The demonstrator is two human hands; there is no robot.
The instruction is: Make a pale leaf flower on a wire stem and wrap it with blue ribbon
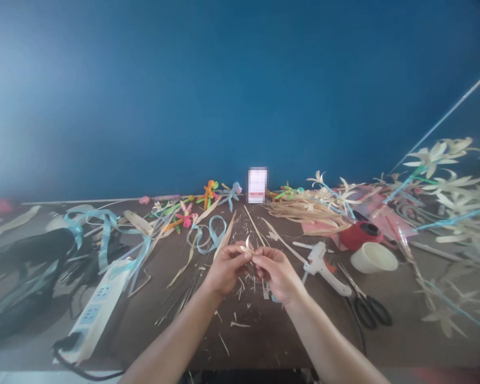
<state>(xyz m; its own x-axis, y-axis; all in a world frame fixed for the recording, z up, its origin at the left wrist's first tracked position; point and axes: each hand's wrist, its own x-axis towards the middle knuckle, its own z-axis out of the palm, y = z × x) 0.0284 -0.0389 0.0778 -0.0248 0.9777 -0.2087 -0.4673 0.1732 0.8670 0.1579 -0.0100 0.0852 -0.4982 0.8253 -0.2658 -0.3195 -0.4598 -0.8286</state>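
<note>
My left hand (229, 266) and my right hand (275, 269) meet over the middle of the dark table. Thumbs and fingertips of both pinch a small pale dried-husk petal piece (247, 246), whose curved tip stands up between them. The lower part of the piece is hidden by my fingers. Below the hands, pale scraps (240, 324) lie scattered on the table. Thin dark wires (180, 298) lie left of my left hand. A white glue gun (318, 261) rests just right of my right hand.
Black-handled scissors (370, 309), a white cup (374, 257) and a red tape roll (358, 234) are at right, near finished husk flowers (434, 154). A white power strip (98, 309) and blue ribbon (104, 224) lie left. A phone-like screen (257, 185) stands against the blue wall (224, 96).
</note>
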